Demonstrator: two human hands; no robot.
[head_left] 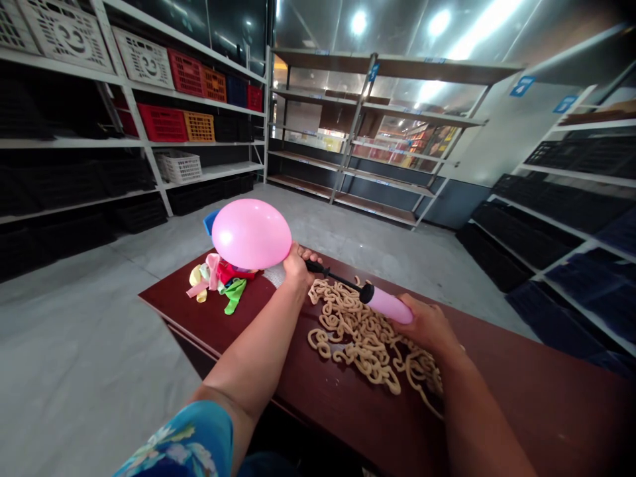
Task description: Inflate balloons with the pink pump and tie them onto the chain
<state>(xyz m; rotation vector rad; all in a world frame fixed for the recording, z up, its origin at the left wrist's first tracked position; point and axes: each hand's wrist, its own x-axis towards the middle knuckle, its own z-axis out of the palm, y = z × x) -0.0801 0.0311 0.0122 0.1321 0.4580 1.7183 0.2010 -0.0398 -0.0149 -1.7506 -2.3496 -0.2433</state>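
A swollen pink balloon sits at my left hand, whose fingers are closed round its neck and the black end of a hand pump. From there the pump's black rod runs to the right into its pink barrel. My right hand is wrapped round the far end of that barrel. Beneath the pump, a tangled heap of beige, twisted strands covers part of the table. Limp balloons in pink, red, yellow and green lie in a pile below the inflated balloon.
The dark red-brown table stands in front of me. A blue object shows partly behind the balloon. Shelves with coloured crates line the left wall. A metal rack stands at the back, and dark bins fill shelves on the right.
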